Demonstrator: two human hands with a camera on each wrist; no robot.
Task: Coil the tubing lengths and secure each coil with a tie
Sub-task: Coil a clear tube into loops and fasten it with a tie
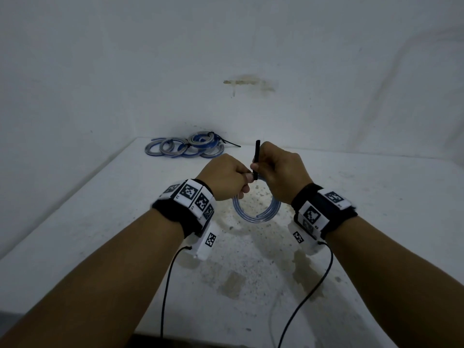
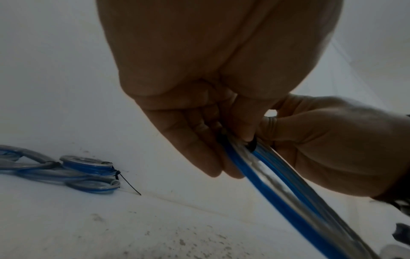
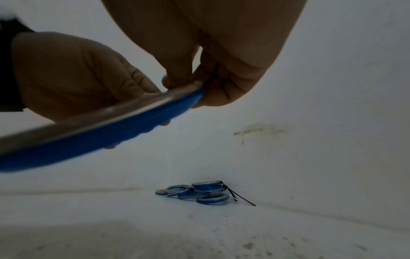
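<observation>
A coil of clear blue-tinted tubing (image 1: 253, 212) hangs between both hands above the white table (image 1: 364, 197). My left hand (image 1: 227, 177) grips the top of the coil (image 2: 272, 189), fingers curled round it. My right hand (image 1: 281, 169) pinches a black cable tie (image 1: 256, 156) that stands upright out of its fingers. The tie wraps the coil where the hands meet (image 2: 252, 146). In the right wrist view the coil (image 3: 99, 126) runs edge-on under my right fingers (image 3: 177, 70); the tie is hidden there.
A heap of tied tubing coils (image 1: 187, 146) lies at the table's far left corner against the wall, one black tie tail (image 1: 229, 143) sticking out to the right. The same heap (image 3: 195, 192) shows in the right wrist view. Two thin cables (image 1: 165, 285) hang from the wrist cameras.
</observation>
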